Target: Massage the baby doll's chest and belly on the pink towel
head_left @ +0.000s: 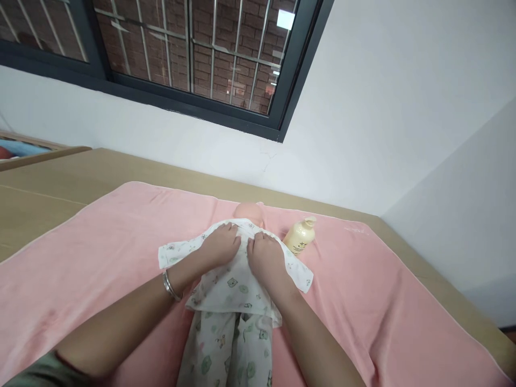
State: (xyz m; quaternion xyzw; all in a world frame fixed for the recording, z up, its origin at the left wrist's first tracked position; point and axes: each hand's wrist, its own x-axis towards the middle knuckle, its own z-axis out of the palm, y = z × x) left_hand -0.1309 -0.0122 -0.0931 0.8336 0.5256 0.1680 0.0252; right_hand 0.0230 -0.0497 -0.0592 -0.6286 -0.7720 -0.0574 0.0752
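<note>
The towel [100, 252] filling the lower frame is soft matt pink cloth. The printed shirt [236, 282] at centre is thin cotton. The bottle [299, 237], right of centre, is glossy cream plastic. The bracelet [171, 286] is shiny metal.

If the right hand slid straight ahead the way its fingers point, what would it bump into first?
Most likely the doll's head. The right hand lies flat on the doll's printed top, fingers pointing up toward the collar. The lotion bottle sits off to its right.

baby doll [249, 212] lies face-up on pink towel, dressed in white printed top [236, 282] and matching pants [226, 352].
</note>
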